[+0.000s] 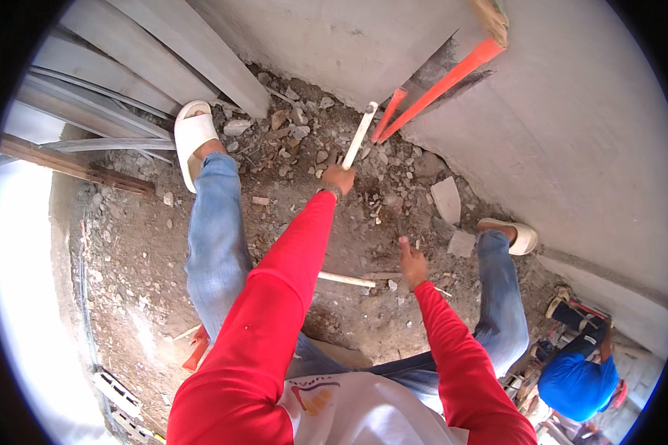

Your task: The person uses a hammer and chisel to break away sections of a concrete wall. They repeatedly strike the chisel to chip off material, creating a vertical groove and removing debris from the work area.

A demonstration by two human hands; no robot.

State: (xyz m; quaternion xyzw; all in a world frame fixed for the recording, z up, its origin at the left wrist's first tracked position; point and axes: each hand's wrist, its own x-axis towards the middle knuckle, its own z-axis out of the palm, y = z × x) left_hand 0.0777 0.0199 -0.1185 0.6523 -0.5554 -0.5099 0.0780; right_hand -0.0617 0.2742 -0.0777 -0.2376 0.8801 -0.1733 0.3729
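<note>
My left hand (338, 179) grips a slim white pipe or stick (359, 136), whose far end has a dark spot and lies near the wall. A watch or bracelet (330, 191) is on that wrist. Lower and to the right, my right hand (413, 266) is closed with the thumb uppermost around a thin tool (400, 223), too blurred to name. Beyond the left hand, two orange plastic pipes, one short (389, 114) and one long (442, 89), rise from the rubble beside a chased slot (448, 58) in the wall.
Broken stones (300, 119) and flat masonry pieces (446, 200) litter the dirt floor (145, 239). Planks (161, 44) and a timber (78, 166) stand at left. A pale stick (347, 279) lies between my legs. Hollow blocks (117, 392) are lower left. A person in blue (579, 381) crouches lower right.
</note>
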